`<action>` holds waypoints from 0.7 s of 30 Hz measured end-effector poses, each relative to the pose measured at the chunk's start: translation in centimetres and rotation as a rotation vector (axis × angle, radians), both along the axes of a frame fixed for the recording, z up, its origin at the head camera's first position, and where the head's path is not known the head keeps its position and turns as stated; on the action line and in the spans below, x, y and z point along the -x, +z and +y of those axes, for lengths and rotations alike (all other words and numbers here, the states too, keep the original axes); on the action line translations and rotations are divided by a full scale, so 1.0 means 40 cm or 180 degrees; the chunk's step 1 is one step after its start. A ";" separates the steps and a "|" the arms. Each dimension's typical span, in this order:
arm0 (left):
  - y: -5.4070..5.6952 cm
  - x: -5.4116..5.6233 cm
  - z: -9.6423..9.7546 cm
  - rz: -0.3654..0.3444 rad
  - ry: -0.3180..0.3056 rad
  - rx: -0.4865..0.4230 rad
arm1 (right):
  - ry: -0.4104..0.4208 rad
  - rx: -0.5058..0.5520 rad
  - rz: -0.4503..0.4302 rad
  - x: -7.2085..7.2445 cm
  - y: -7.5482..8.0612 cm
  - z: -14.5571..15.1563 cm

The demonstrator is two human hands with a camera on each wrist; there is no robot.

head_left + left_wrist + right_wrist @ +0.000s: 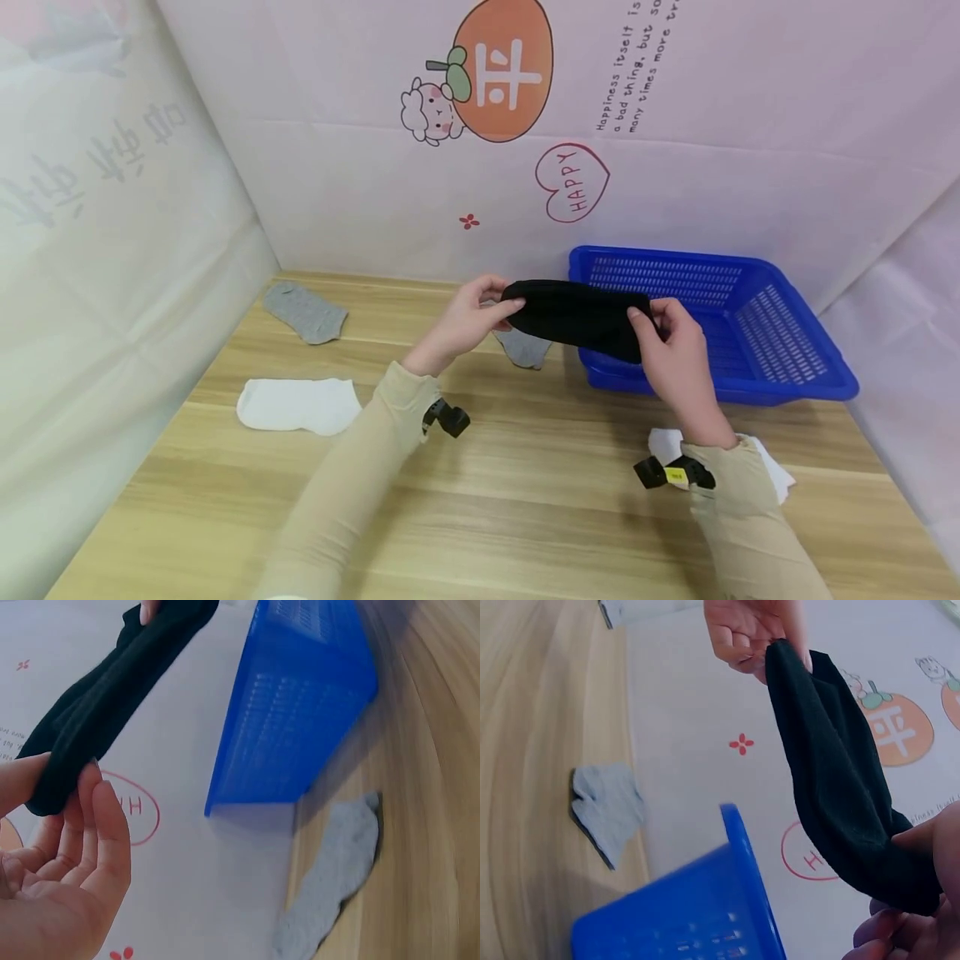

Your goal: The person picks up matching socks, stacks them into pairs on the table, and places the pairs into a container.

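Note:
A black sock (573, 315) is stretched sideways in the air between both hands, above the table and in front of the basket's left side. My left hand (472, 315) pinches its rounded end between thumb and fingers. At the other end, my right hand (678, 354) pinches the sock with the thumb on the near side. In the left wrist view the sock (112, 697) runs up from the left fingers toward the right hand's fingertip. The right wrist view shows the sock (832, 780) hanging in soft folds between the two hands.
A blue plastic basket (787, 387) stands at the back right. One grey sock (525, 348) lies left of it, partly hidden by the black sock. Another grey sock (306, 312) and a white sock (296, 406) lie at the left. White fabric (772, 471) shows under the right wrist.

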State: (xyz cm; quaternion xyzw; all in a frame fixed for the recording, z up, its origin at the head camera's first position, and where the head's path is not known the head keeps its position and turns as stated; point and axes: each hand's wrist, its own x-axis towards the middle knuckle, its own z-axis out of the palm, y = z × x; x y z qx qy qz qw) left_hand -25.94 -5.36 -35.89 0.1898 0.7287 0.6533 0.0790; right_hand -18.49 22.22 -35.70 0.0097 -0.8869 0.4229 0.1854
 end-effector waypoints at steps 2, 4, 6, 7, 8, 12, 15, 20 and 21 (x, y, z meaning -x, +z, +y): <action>0.004 0.002 0.012 -0.0034 -0.0015 -0.0067 | -0.0047 0.0015 -0.0020 0.005 0.003 0.010; 0.008 0.005 0.022 -0.0061 -0.0041 -0.0125 | -0.0096 0.0024 -0.0054 0.008 0.007 0.020; 0.013 0.008 0.031 -0.0064 -0.0069 -0.0167 | -0.0124 0.0029 -0.0086 0.012 0.012 0.030; 0.016 0.009 0.036 -0.0072 -0.0077 -0.0175 | -0.0128 0.0037 -0.0092 0.013 0.015 0.034; 0.018 0.010 0.040 -0.0075 -0.0083 -0.0184 | -0.0131 0.0039 -0.0096 0.015 0.017 0.038; 0.019 0.016 0.059 -0.0046 -0.0096 -0.0131 | -0.0158 0.0022 -0.0101 0.022 0.024 0.054; 0.010 0.020 0.072 -0.0051 -0.0094 -0.0069 | -0.0162 -0.0001 -0.0119 0.027 0.030 0.067; -0.004 0.023 0.092 -0.0179 0.0033 -0.0170 | -0.0073 -0.0154 -0.0194 0.037 0.046 0.088; -0.004 0.022 0.095 -0.0212 0.0061 -0.0221 | -0.0054 -0.0198 -0.0204 0.040 0.050 0.092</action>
